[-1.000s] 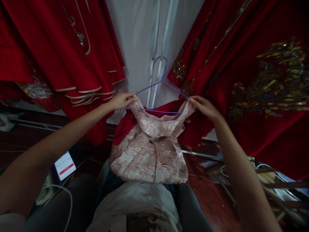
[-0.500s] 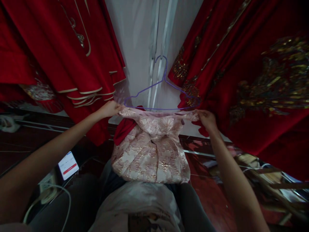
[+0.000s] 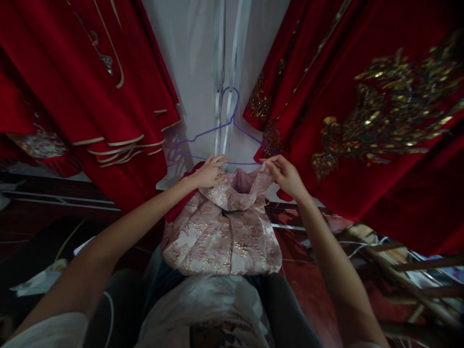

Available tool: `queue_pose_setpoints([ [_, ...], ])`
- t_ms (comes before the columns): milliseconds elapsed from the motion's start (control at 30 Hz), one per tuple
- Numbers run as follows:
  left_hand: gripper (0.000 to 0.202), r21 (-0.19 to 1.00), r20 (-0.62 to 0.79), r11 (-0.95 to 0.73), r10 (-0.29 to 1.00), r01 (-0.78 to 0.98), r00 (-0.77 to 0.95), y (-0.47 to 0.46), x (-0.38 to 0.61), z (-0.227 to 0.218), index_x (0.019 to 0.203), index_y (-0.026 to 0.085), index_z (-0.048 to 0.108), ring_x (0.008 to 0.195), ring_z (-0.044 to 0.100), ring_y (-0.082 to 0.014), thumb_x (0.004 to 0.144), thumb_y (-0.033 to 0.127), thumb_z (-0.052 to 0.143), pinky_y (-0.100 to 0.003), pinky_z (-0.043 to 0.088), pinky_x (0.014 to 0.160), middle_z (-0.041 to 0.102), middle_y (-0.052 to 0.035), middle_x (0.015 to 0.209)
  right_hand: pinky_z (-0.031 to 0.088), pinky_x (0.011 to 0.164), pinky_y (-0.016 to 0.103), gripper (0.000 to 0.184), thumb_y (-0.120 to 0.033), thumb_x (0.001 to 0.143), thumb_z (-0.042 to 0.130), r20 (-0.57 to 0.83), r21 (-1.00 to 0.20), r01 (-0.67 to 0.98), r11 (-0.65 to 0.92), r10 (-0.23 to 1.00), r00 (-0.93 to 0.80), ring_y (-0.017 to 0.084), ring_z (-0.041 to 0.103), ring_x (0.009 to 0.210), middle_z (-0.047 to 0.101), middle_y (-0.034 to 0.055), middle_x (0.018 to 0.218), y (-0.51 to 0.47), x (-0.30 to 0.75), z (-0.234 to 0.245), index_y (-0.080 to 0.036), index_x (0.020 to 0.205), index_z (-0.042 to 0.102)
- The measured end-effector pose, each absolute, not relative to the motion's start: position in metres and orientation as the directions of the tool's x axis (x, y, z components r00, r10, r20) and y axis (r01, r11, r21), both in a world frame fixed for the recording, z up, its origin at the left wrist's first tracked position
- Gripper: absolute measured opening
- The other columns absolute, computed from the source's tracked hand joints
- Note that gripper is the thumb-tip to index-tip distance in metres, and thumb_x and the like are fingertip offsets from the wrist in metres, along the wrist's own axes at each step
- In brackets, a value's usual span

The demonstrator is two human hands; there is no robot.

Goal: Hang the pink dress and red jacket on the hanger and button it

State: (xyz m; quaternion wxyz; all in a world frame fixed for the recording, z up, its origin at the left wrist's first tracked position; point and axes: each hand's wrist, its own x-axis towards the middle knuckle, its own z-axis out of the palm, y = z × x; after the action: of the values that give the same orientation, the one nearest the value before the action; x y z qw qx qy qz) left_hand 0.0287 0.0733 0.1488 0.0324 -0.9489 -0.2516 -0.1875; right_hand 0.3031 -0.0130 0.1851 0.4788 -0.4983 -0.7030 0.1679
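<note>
A pale pink brocade garment (image 3: 213, 237) with gold leaf patterning lies across my lap, its upper edge raised and its pink lining showing. My left hand (image 3: 209, 173) pinches the left part of that edge, fingers bent over it. At the opposite end, my right hand (image 3: 286, 178) grips the edge between thumb and fingers. The band droops into a curve between them. Just beyond both hands is a purple wire hanger (image 3: 213, 130), its lower bar close to my fingertips. Part of the band is hidden under my fingers.
Red garments with pale trim (image 3: 119, 111) hang at the left. More red cloth with gold sequin embroidery (image 3: 362, 140) hangs at the right. White doors (image 3: 188, 63) stand between them. A wooden frame (image 3: 409, 285) is at lower right, and a white cord (image 3: 109, 314) runs at lower left.
My hands have come closer together, the left one moving right and the right one moving left. The garment's edge, stretched straight before, now sags open. My left forearm now covers most of the phone.
</note>
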Motion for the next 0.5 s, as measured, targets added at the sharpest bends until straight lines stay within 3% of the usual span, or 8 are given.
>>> queue_pose_setpoints([
  [100,0.026,0.048,0.402,-0.860,0.482,0.507,0.779,0.065,0.031,0.136,0.086,0.022,0.073,0.135,0.034,-0.0282,0.088,0.031,0.049,-0.061,0.011,0.112,0.040,-0.0068,0.147,0.051,0.080,0.034,0.031,-0.052,0.086,0.047,0.565,-0.722,0.576,0.383,0.806,0.173,0.021,0.064,0.095,0.067,0.0105,0.110,0.002,0.335,0.171,-0.022,0.089,0.053],
  [233,0.028,0.066,0.428,-0.863,0.478,0.501,0.767,0.047,0.014,0.139,0.086,0.022,0.072,0.130,0.040,-0.0262,0.090,0.032,0.047,-0.058,0.015,0.111,0.046,-0.0074,0.141,0.051,0.076,0.040,0.030,-0.050,0.080,0.049,0.526,-0.760,0.628,0.168,0.725,0.443,0.025,0.064,0.080,0.069,0.0115,0.085,0.009,0.380,0.158,-0.021,0.084,0.056],
  [333,0.028,0.061,0.427,-0.871,0.464,0.487,0.776,0.038,0.004,0.147,0.088,0.022,0.072,0.128,0.041,-0.0248,0.091,0.032,0.045,-0.054,0.018,0.110,0.047,-0.0076,0.140,0.051,0.069,0.042,0.026,-0.046,0.078,0.050,0.483,-0.780,0.618,0.103,0.727,0.488,0.026,0.064,0.074,0.067,0.0120,0.079,0.009,0.397,0.153,-0.021,0.082,0.058],
  [500,0.028,0.045,0.420,-0.869,0.464,0.493,0.780,0.036,0.003,0.150,0.085,0.022,0.071,0.129,0.040,-0.0250,0.091,0.033,0.045,-0.053,0.020,0.109,0.046,-0.0067,0.141,0.052,0.073,0.044,0.029,-0.048,0.079,0.050,0.508,-0.767,0.628,0.135,0.725,0.465,0.027,0.065,0.079,0.068,0.0111,0.082,0.008,0.393,0.155,-0.022,0.085,0.061],
])
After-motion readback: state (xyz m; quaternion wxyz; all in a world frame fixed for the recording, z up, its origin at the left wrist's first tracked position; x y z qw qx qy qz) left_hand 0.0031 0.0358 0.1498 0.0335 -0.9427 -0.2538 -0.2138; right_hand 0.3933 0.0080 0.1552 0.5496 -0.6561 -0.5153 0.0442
